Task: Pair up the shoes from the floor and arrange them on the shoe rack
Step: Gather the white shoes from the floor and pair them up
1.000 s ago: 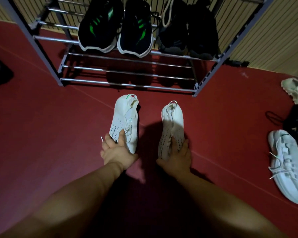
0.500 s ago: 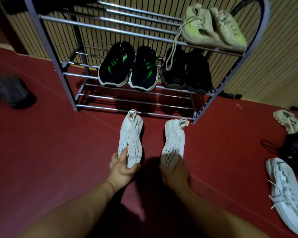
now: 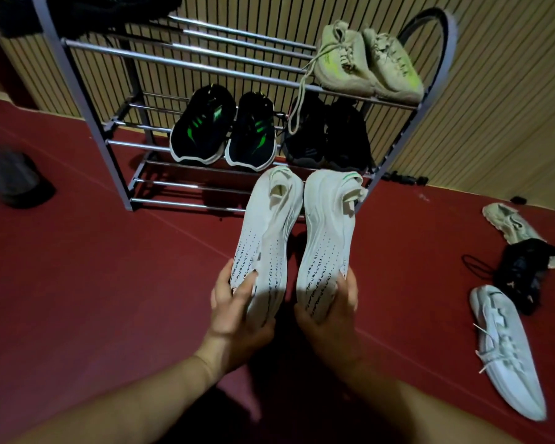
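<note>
11 shoes (image 3: 266, 238), 1 rack (image 3: 87, 100), 2 hands (image 3: 237, 312)

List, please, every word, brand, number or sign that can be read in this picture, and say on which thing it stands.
No readable text: there is none in this view.
White knit shoes, left shoe and right shoe: only black dash patterns, no letters.
Black shoes on the shoe rack: green stripes only, no words.
Beige shoes: marks too blurred to read.
White shoe on the floor: nothing legible.
</note>
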Action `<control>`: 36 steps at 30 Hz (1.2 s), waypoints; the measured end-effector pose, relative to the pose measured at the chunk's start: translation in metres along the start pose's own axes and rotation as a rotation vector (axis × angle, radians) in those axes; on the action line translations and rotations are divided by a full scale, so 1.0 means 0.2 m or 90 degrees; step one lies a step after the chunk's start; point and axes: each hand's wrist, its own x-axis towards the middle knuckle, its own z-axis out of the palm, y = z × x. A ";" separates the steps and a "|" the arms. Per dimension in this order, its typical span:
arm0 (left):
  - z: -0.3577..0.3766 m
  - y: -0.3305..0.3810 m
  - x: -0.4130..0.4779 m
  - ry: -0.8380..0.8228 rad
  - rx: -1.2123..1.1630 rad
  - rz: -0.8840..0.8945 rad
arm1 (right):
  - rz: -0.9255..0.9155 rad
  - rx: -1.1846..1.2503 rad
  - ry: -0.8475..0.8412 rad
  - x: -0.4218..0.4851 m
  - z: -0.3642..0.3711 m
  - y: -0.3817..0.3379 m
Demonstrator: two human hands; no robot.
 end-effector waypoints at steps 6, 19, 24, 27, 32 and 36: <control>-0.01 0.11 0.05 0.047 0.196 0.195 | -0.064 0.005 0.045 0.10 -0.03 -0.09; -0.14 0.49 0.42 0.140 0.194 0.278 | -0.253 -0.046 0.147 0.56 -0.13 -0.50; -0.23 0.62 0.52 0.174 0.242 0.282 | -0.240 -0.058 0.165 0.69 -0.12 -0.59; -0.27 0.70 0.61 0.186 0.269 0.291 | -0.212 -0.055 0.172 0.77 -0.11 -0.65; -0.28 0.85 0.77 0.190 0.312 0.246 | -0.141 -0.102 0.119 0.95 -0.12 -0.81; -0.30 1.01 0.96 0.182 0.382 0.179 | -0.082 -0.130 0.028 1.13 -0.15 -0.99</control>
